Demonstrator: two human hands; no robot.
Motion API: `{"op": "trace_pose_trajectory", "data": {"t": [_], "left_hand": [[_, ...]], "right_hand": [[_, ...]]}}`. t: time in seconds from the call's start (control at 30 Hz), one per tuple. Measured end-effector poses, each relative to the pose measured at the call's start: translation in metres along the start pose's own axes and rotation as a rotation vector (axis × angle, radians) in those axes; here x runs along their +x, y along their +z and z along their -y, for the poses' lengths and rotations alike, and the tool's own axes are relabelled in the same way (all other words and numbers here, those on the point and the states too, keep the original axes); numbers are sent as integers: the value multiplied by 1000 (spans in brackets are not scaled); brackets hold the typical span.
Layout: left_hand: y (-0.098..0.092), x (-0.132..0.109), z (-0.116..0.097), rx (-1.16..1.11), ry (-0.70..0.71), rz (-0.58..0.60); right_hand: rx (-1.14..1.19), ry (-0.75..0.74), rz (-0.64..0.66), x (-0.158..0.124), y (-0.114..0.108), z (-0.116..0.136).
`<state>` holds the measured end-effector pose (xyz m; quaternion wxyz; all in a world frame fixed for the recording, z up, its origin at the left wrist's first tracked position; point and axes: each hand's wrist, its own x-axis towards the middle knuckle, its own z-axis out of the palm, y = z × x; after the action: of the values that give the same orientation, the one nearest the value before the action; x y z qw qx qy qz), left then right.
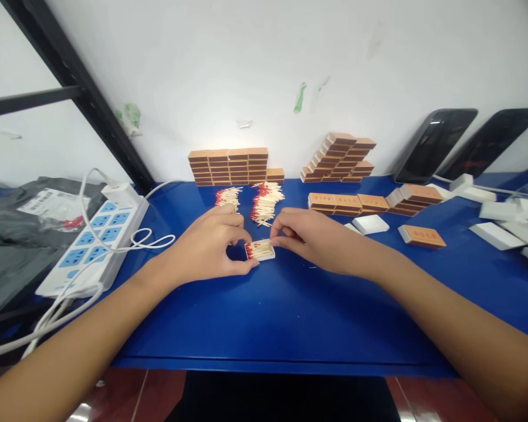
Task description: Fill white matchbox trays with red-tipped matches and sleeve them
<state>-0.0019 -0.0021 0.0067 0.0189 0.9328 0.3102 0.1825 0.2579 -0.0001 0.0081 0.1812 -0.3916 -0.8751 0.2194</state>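
A small white matchbox tray lies on the blue table, holding red-tipped matches side by side. My left hand grips its left end between thumb and forefinger. At the tray's right end, my right hand has its fingertips pinched together; whatever is between them is hidden. Just beyond the hands lie two heaps of loose matches, a larger heap and a smaller heap, the smaller partly covered by my left hand.
Stacked matchboxes stand by the wall, with a stepped stack and a lower row to the right. One matchbox lies apart. White trays are at far right, near two phones. A power strip with cables sits left.
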Motion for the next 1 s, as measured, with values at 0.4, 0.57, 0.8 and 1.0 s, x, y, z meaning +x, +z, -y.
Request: {"op": "trace_pose_trajectory", "data": {"t": [0.4,0.57,0.8,1.0], "left_hand": [[0,0,1,13,16,-5],[1,1,1,13,10,-5],[1,1,2,9,6,0],[0,1,2,10,-1,6]], "right_hand": [[15,0,21,0,8,5],[35,30,43,1,12,9],[41,7,45,-3,5,3],[59,-16,70,-1,8,2]]}}
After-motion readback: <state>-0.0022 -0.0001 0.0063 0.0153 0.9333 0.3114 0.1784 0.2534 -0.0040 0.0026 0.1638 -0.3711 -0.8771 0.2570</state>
